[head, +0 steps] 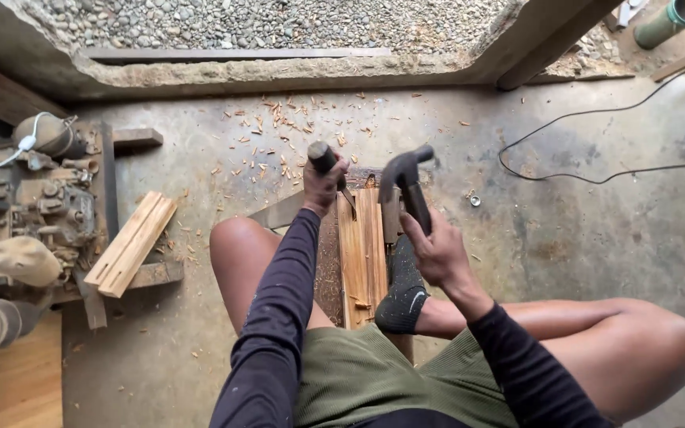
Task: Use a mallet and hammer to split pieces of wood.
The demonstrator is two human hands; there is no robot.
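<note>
Our left hand (323,186) grips a chisel (328,168) set on the far end of the plank (362,254) between our knees, our right hand (435,252) grips a raised hammer (406,178), and chips (279,119) already litter the floor, though the cut looks unfinished.

Soft even daylight, faint shadows, wide-angle bending at edges.

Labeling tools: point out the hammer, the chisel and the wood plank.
hammer (403,168), head view, on its dark head.
chisel (321,155), head view, on its handle top.
wood plank (362,254), head view, mid-board.
</note>
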